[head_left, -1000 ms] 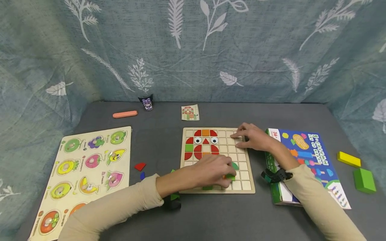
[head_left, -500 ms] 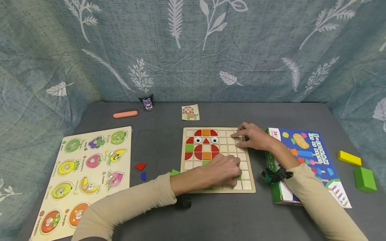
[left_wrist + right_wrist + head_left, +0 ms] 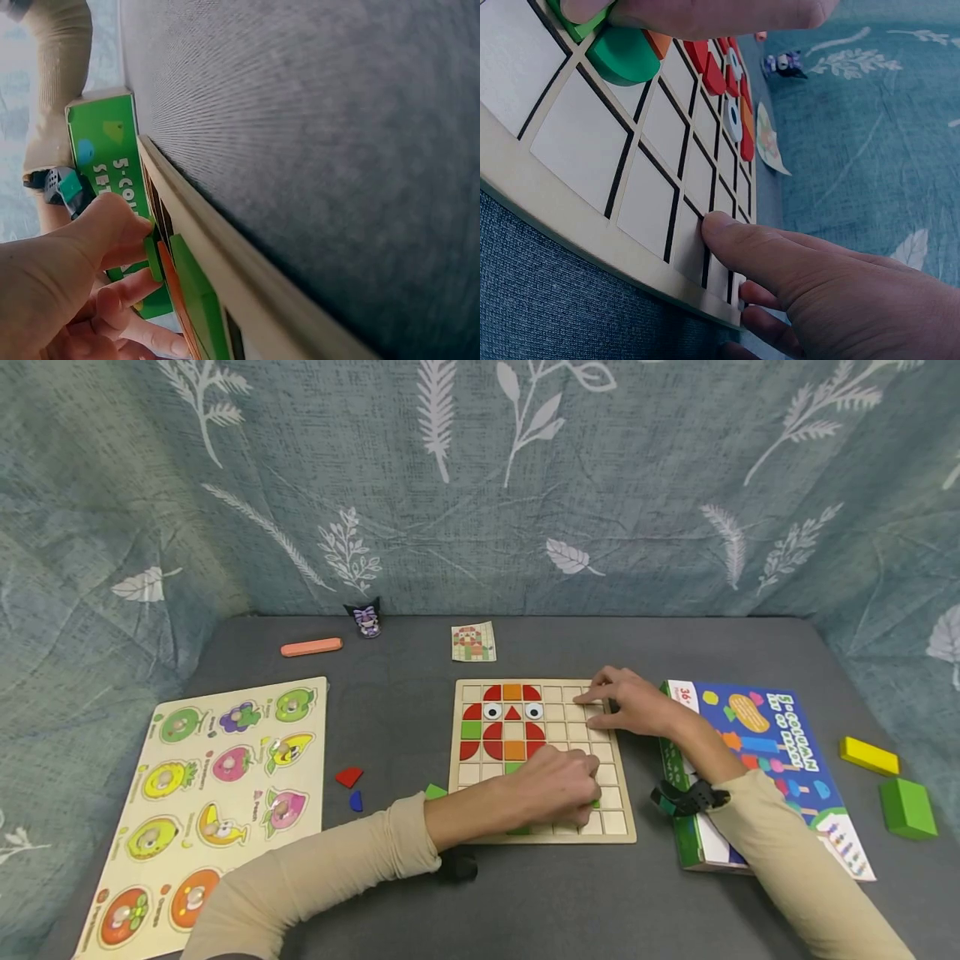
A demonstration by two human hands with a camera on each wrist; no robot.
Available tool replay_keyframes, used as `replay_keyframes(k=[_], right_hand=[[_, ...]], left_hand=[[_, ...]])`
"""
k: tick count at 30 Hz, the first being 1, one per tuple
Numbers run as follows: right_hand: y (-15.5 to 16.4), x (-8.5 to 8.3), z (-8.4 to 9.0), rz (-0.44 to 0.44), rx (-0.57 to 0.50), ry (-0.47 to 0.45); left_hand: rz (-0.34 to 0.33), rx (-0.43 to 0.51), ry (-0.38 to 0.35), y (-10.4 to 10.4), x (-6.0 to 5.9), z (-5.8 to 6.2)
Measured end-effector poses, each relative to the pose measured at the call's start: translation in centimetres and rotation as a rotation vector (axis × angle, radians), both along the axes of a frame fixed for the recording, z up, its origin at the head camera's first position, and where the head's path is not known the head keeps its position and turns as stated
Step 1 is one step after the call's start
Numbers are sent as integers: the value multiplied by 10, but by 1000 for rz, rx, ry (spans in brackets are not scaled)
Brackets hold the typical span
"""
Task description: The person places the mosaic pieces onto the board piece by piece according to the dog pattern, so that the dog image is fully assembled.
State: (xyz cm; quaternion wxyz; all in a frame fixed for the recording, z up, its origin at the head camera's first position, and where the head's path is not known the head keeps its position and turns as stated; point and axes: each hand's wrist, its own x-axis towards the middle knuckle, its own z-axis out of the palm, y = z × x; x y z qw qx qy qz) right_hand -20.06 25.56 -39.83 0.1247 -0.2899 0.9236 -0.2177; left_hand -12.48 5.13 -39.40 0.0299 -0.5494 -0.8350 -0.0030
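Observation:
In the middle of the table lies a wooden grid board [image 3: 622, 793], partly filled with red, orange and green pieces and two round eye pieces [image 3: 492, 712]. My left hand [image 3: 551, 785] reaches across its lower right part. Thumb and finger pinch a small light green tile [image 3: 154, 255] right at the grid. Beside it, a darker green rounded piece [image 3: 626, 56] sits on the board. My right hand [image 3: 630, 700] rests at the board's upper right, its thumb on the cells [image 3: 649, 199] and other fingers by the edge. The left forearm hides part of the board's lower left.
A fruit knob puzzle [image 3: 247, 722] lies at left, a blue and green game box [image 3: 780, 760] under the right forearm. Loose red [image 3: 348, 777] and blue pieces [image 3: 356, 801] lie between. A picture card [image 3: 473, 642] stands behind the board; yellow [image 3: 868, 756] and green blocks [image 3: 907, 808] at right.
My left hand has moved a little to the right across the board with the light green tile, then held nearly still. The right hand has stayed in place.

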Motion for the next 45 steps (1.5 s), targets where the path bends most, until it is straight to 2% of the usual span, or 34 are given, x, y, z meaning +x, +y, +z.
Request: replay_keyframes(k=[4,9,14,19,23,27,30,33,36,41,45], right_hand=[[0,0,-2,3,-2,9],[1,1,-4,3,5,6],[2,0,-3,3,1,5],[1,0,-2,6,-2,0],[0,-1,-1,12,-4,-8],[0,-2,-1,15,-1,-14],[0,-1,-1,11,1,-14],[1,-1,-1,13,-1,0],[1,0,-1,20,-5,6],[1,0,-1,20,-2,-3],[2,-1,-1,8,6,-9]], left_hand=[[14,14,29,0,3,-1],[60,43,22,-3,9,-5],[72,90,-37,-15,17,-2],[91,113,-199,-59,32,6],[191,165,-319,-109,38,9],[330,277,-393,-156,35,5],[405,391,-526,-181,30,-1],[426,506,-686,-195,23,-9],[429,572,-789,-202,19,-16],[451,578,-850,-205,16,-22],[440,564,-879,-205,13,-23]])
